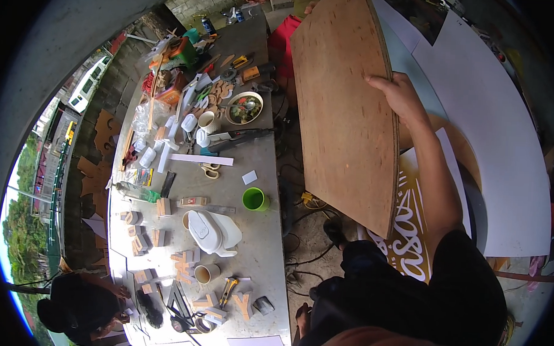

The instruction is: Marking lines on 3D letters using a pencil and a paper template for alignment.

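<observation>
My right hand [401, 98] is closed on the right edge of a large plywood panel [344, 120], with the thumb on its front face and the fingers hidden behind. The panel stands tilted up in front of me, off the left-hand table. My left hand does not show. Behind the panel's right side lie large white sheets [495, 121] and a gold sign [420, 222] with white lettering. At the panel's far end another person in red shorts [284, 40] stands, one hand close to its edge.
A metal table [256, 234] on the left bears a green cup [255, 199], a white jug [212, 232], wooden letters [243, 306], a yellow cutter [228, 290], scissors [210, 171] and a bowl of food [244, 108]. A person in a black cap [55, 305] leans at its left edge. Cables [297, 266] lie on the floor.
</observation>
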{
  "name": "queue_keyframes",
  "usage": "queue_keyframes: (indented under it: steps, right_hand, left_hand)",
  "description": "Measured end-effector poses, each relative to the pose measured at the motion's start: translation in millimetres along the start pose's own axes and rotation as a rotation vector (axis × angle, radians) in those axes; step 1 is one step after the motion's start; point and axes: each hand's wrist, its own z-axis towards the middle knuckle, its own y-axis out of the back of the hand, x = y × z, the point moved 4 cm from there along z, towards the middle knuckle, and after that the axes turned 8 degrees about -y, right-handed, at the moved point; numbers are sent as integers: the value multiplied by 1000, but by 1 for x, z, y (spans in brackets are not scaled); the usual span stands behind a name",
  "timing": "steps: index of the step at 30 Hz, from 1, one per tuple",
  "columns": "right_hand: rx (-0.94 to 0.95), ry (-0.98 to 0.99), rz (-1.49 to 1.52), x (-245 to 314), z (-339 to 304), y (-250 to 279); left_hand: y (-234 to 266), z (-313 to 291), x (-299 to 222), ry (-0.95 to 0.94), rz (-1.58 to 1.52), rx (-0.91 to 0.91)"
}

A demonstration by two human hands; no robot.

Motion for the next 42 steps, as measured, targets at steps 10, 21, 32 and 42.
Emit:
queue_keyframes:
  steps: [10, 21, 32, 42]
  right_hand:
    - [190, -31, 119, 24, 1, -11]
    - [59, 107, 475, 135, 133, -25]
    - [651, 392, 553, 171, 116, -152]
    - [1719, 1266, 957, 123, -264, -87]
  left_hand:
    - [16, -27, 18, 57, -97, -49]
    - [25, -48, -20, 92, -118, -121]
    - [-15, -60, -34, 78, -166, -290]
    - [5, -105, -79, -110, 140, -326]
